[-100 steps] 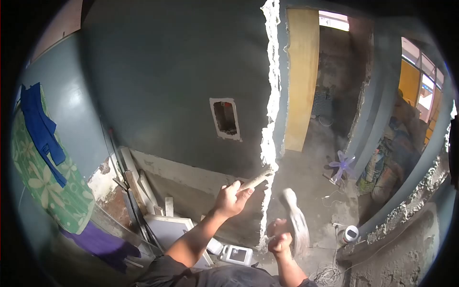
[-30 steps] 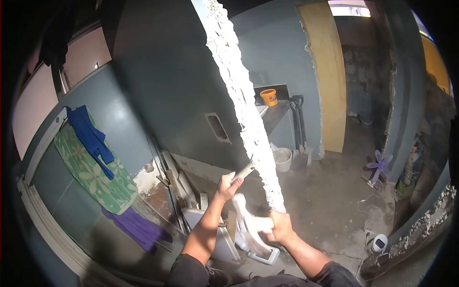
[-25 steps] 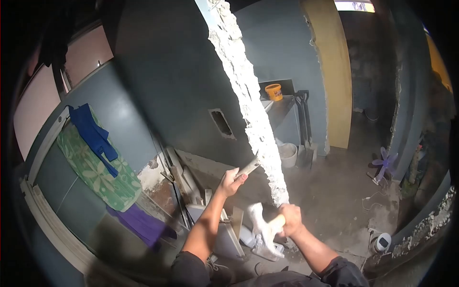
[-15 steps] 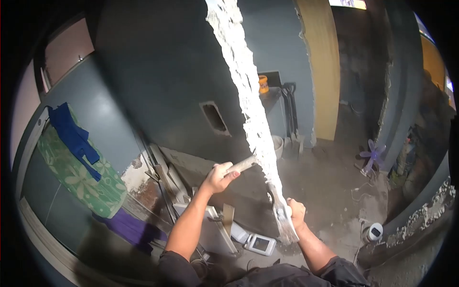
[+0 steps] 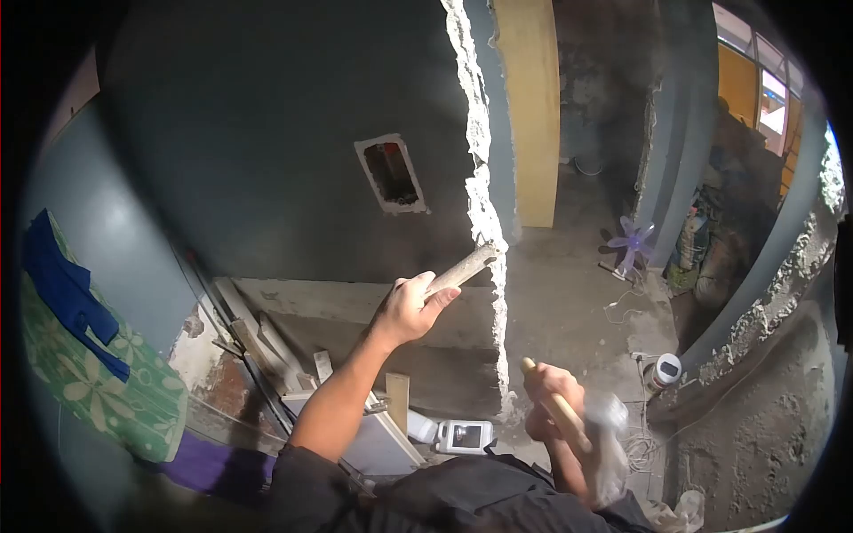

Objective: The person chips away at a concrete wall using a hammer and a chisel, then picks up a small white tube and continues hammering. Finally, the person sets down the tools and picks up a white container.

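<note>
In the head view, the left hand has its grip closed around the chisel, fingers wrapped about the lower half of the pale, dusty shaft, which slants up and to the right so that its tip meets the broken wall edge, a ragged white strip of plaster running down the end of the grey wall. The right hand is closed on the wooden handle of the hammer, low and to the right of the wall edge; the hammer's head is blurred, so its exact shape cannot be told. The chisel looks like stiff steel, rigid and fairly heavy for its size, and its coat of dust would likely make it slippery; a hold well back from the struck end, as here, seems the safer place. The hammer should feel head-heavy, best held toward the end of the handle. The plaster looks brittle and crumbly. Behind the left forearm, boards lean against the wall, and a white container lies on the floor.
</note>
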`<state>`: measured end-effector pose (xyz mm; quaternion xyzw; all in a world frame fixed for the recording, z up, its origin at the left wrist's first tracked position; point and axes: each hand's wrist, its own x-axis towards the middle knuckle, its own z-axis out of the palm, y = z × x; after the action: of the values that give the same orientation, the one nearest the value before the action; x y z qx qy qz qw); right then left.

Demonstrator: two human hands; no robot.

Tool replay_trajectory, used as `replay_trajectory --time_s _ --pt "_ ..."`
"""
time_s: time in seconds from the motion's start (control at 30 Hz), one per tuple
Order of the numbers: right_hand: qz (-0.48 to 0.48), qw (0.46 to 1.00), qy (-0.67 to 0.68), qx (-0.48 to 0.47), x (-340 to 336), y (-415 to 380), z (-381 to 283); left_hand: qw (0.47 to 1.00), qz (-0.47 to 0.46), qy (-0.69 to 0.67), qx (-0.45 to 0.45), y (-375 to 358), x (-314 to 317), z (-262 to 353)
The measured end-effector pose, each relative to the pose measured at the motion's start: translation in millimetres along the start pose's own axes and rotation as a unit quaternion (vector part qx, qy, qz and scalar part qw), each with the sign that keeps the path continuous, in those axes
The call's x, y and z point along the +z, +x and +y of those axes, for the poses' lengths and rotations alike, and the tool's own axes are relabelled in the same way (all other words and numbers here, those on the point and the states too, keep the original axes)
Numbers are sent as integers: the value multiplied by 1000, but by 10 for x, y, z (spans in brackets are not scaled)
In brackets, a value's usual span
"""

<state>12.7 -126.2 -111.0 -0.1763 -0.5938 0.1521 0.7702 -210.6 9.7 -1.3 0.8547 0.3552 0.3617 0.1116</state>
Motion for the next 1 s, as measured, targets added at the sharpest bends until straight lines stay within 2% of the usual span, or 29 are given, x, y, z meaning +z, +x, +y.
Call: replay_trajectory --time_s 0.03,0.1,0.13,0.17,0.2,0.23,0.27,0.3,0.33,0.37,0.43,0.47,0.5,0.53,0.57,0.6,0.63,0.7,0.73,0.77,0.8,0.83,0.87,0.9,0.97,1.0 --pt "53 995 66 -44 116 34 -84 1000 -5 2 4 -1 -4 -12" --pt "60 990 119 -44 121 -40 75 1000 5 -1 19 -5 8 -46" --pt "62 977 -42 198 2 -301 503 999 12 -2 30 3 9 -51" --pt "61 880 -199 427 -146 -605 884 999 10 -4 32 11 5 -54" --pt "-91 942 -273 170 -95 -235 734 999 14 -11 27 17 5 -52" --pt "-46 960 -184 205 -17 -201 821 999 18 -18 22 -4 11 -41" --pt "-53 962 -212 162 5 -266 745 1000 -11 14 16 10 -36 -23" --pt "-66 962 -241 108 -20 -263 663 1000 -3 14 26 80 -57 -45" --pt "-77 963 -219 140 -8 -224 413 999 -1 -3 38 68 -56 -29" --pt "-37 974 -184 124 10 -217 355 999 -1 -20 50 55 -33 -4" --pt "7 979 -205 11 -43 -472 853 997 8 -61 42 37 -28 34" --pt "-72 968 -236 -44 -79 -125 631 999 -6 -22 33 31 -54 23" --pt "9 952 -90 293 -103 -463 1166 999 -19 17 24 27 -69 10" --pt "-22 966 -144 215 -109 -354 1074 999 -1 11 50 28 -27 -83" --pt "-52 970 -195 133 -61 -160 890 999 -8 -26 38 38 -31 -96" --pt "-42 975 -185 117 -4 -102 696 999 -22 -3 25 77 -73 -42" --pt "-59 974 -215 46 -17 -176 648 999 -37 19 7 69 -110 -1" --pt "-63 975 -207 54 -56 -410 649 999 -19 -21 42 106 -74 -72" --pt "-66 974 -215 4 -79 -433 662 995 -5 -63 73 75 -57 -104" --pt "-68 975 -211 6 -75 -426 755 996 -4 -61 69 62 -80 -106" --pt "-53 971 -151 175 -54 -351 913 998 -20 -9 51 84 -121 -113" --pt "-36 935 -88 342 -33 -284 999 998 -41 40 31 76 -124 -109" --pt "-53 962 -205 173 50 -42 869 999 -1 -19 34 97 -59 -102" --pt "-104 937 -257 215 -111 -193 1015 999 -2 -16 38 75 -70 -111" --pt "-38 981 -161 104 -62 -247 899 998 -47 12 40 160 -150 -118" --pt "-84 974 -189 91 -134 -347 867 998 -59 -17 -3 148 -140 -120"
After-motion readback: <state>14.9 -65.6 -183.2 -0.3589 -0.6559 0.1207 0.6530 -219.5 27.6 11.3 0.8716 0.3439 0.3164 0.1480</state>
